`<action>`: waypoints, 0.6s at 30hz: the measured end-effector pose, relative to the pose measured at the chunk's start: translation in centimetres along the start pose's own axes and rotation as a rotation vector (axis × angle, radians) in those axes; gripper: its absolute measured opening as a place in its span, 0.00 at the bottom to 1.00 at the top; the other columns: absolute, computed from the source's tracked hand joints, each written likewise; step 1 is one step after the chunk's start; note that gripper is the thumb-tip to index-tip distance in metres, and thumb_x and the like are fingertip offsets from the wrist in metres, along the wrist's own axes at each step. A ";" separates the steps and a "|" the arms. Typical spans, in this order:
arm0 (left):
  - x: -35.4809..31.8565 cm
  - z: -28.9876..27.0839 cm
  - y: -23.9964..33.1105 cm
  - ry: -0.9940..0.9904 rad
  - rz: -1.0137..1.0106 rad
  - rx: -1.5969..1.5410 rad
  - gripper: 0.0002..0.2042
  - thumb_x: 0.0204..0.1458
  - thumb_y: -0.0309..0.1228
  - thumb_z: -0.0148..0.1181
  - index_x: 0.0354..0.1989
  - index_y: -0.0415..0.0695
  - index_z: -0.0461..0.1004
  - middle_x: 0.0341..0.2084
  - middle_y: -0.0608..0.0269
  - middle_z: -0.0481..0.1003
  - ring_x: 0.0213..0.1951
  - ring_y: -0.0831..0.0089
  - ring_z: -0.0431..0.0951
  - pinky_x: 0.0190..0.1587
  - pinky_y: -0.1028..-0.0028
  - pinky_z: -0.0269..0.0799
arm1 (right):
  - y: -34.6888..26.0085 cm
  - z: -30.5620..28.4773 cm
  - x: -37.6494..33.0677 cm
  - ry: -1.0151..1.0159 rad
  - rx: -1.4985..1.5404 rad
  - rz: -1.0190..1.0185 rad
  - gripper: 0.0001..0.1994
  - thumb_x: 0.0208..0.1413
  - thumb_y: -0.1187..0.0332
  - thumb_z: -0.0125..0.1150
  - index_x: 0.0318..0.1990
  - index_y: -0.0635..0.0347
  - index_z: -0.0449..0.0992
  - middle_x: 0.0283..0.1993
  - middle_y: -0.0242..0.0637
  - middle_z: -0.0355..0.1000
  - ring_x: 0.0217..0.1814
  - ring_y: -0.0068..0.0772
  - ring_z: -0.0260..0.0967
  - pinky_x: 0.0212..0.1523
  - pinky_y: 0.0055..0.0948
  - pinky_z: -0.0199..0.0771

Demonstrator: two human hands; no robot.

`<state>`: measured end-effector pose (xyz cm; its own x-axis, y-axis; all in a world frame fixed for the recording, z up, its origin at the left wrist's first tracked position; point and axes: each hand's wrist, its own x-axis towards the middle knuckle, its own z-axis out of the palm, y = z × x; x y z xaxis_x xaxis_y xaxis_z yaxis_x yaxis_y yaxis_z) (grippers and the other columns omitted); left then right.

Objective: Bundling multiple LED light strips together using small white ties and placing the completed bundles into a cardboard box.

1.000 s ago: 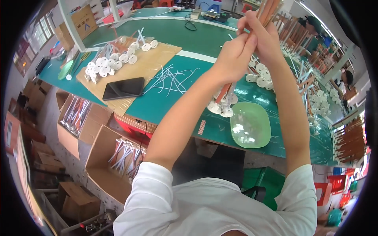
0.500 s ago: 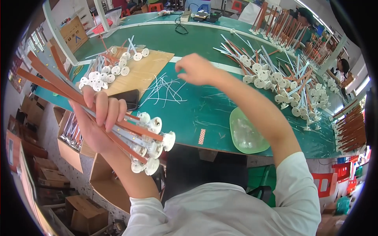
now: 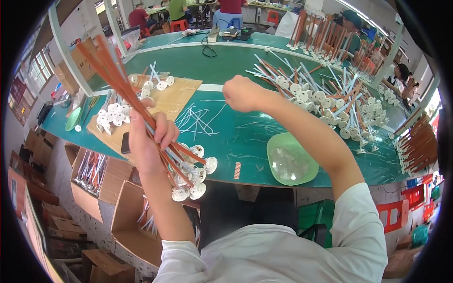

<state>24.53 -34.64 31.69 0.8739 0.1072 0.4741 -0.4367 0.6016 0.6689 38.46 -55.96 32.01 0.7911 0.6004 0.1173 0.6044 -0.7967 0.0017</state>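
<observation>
My left hand (image 3: 150, 141) grips a bundle of long orange and pale blue sticks with white round discs (image 3: 191, 174) at their lower ends; the sticks slant up to the left. My right hand (image 3: 241, 93) is closed in a loose fist above the green table (image 3: 236, 137), next to loose white ties (image 3: 196, 118); whether it holds a tie I cannot tell. A big pile of the same disc-ended sticks (image 3: 325, 99) lies to the right of that hand.
A pale green bowl (image 3: 290, 162) sits near the table's front edge. A cardboard sheet (image 3: 165, 101) carries more disc sticks at the left, beside a dark phone (image 3: 125, 143). Open cardboard boxes (image 3: 96, 184) stand on the floor at left. Other people work at far tables.
My left hand has lifted the bundle slightly up and right. My right hand has stayed over the table near the white ties, drawing a little closer to them.
</observation>
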 end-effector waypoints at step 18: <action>-2.0 10.5 -5.2 -0.624 -0.226 0.115 0.33 0.62 0.54 0.42 0.64 0.36 0.53 0.11 0.73 0.57 0.13 0.84 0.53 0.19 0.82 0.50 | 0.4 -8.4 -16.5 0.569 0.595 -0.366 0.04 0.48 0.78 0.64 0.32 0.64 0.79 0.27 0.37 0.77 0.26 0.28 0.76 0.27 0.23 0.74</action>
<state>22.83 -46.28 33.30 0.6743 -0.5094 0.5346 -0.3079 0.4641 0.8305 24.89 -66.74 38.39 0.4690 0.5579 0.6847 0.8832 -0.2998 -0.3607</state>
